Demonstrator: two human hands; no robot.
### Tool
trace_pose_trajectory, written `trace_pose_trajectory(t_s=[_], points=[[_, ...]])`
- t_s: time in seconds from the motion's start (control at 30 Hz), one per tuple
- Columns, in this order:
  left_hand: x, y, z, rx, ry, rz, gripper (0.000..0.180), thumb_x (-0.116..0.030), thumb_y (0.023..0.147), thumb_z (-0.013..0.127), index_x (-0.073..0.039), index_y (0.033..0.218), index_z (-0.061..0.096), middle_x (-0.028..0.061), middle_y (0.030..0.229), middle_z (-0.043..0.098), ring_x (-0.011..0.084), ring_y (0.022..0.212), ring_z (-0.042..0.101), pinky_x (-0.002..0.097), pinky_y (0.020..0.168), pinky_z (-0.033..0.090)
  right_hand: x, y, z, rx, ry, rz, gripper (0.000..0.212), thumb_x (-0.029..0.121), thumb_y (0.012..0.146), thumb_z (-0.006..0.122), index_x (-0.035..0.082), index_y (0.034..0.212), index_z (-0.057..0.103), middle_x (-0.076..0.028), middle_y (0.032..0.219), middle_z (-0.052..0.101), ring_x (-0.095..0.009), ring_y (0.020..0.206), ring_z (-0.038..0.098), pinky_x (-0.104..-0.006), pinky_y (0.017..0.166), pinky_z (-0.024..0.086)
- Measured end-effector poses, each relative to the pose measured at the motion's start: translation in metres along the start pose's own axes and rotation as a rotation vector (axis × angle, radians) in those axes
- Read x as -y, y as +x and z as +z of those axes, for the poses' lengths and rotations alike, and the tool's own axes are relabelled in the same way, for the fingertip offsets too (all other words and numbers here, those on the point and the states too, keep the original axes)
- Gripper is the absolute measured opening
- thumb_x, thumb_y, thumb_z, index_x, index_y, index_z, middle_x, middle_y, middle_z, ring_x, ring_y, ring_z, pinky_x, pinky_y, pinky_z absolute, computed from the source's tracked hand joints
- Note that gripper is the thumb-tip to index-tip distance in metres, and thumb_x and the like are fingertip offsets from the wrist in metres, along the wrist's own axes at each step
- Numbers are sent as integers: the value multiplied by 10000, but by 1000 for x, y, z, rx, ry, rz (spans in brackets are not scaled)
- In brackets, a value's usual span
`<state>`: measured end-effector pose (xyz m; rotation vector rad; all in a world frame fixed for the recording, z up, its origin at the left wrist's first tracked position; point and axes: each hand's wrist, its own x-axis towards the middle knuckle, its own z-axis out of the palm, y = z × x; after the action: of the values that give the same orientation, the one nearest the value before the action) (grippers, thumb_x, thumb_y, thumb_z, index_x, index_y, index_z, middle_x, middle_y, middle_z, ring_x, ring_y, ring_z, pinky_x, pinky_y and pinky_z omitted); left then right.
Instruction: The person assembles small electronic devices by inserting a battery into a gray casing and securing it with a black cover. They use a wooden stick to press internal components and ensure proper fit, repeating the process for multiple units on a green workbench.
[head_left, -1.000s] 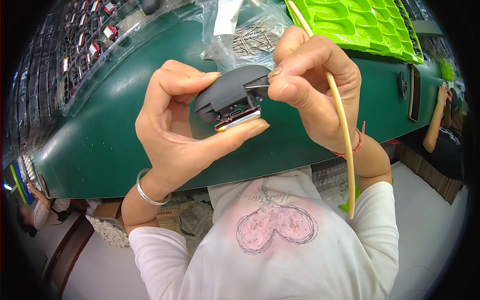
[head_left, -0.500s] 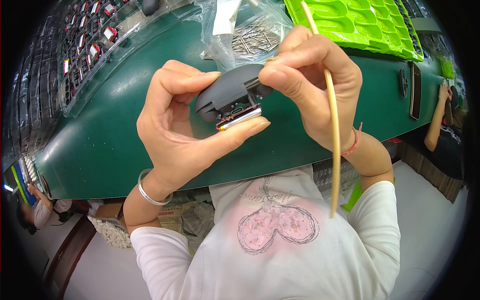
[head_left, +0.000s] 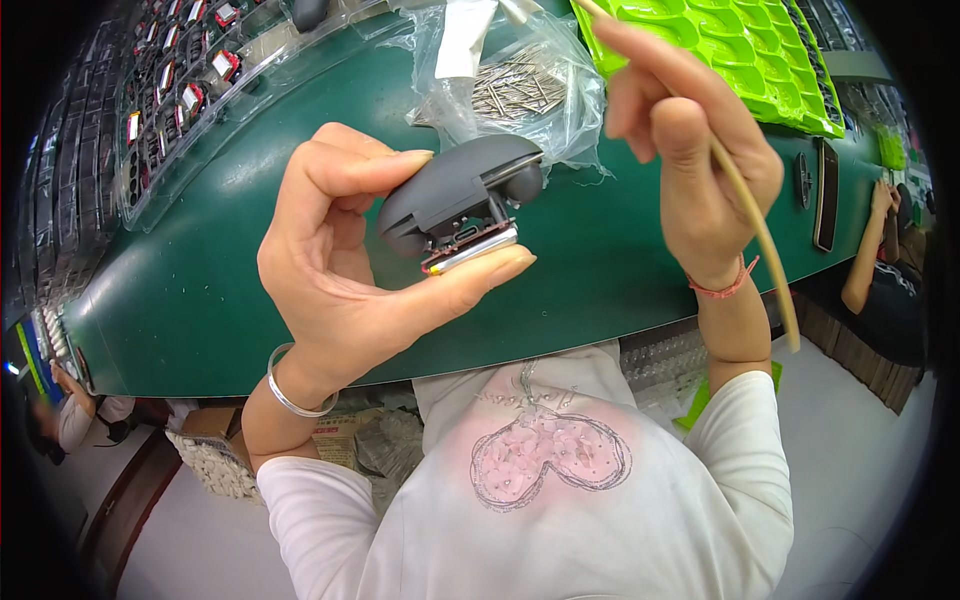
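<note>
My left hand [head_left: 340, 250] grips a dark grey rounded plastic case [head_left: 455, 190] between fingertips on top and the thumb below. From its open underside juts a circuit board with a small port, and against it lies a flat silver battery [head_left: 476, 250], resting on my thumb. Apart from the case, to its right, my right hand [head_left: 710, 170] holds a thin wooden stick [head_left: 768, 245], which runs across the palm and slants down past the wrist. Beyond both hands lies a clear plastic bag of metal pins [head_left: 515, 90] on the green table [head_left: 570, 270].
At the back left, a clear tray [head_left: 215, 130] carries small electronic parts. A bright green moulded tray [head_left: 720, 50] lies at the back right, with a phone [head_left: 827, 195] and a small black part [head_left: 802, 180] near it. Other people sit at both far sides.
My right hand has come away from the case, moving right with the stick, which now slants more. The left hand keeps the case, shifted slightly left. The pin bag has moved a little right.
</note>
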<state>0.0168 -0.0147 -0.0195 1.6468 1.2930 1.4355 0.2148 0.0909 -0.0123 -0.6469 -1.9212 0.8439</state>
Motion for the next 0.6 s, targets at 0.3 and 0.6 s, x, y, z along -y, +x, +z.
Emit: trace_pose_trajectory(t_s=[0.3, 0.6], points=[[-2, 2, 2, 19, -25, -13, 536, -61, 600, 868, 4, 1008, 526, 80, 916, 529, 124, 814, 536, 230, 725, 469, -7, -3, -14, 99, 415, 169, 549, 398, 1018, 331, -85, 1147, 559, -94, 679, 582, -114, 529, 494, -204, 477, 409], [-3, 2, 1, 9, -42, -53, 528, -61, 604, 865, 13, 1007, 532, 72, 909, 524, 119, 805, 522, 227, 723, 451, 2, -4, 0, 108, 934, 560, 460, 353, 1037, 274, -8, 1035, 559, -121, 727, 576, -113, 537, 512, -214, 449, 439]])
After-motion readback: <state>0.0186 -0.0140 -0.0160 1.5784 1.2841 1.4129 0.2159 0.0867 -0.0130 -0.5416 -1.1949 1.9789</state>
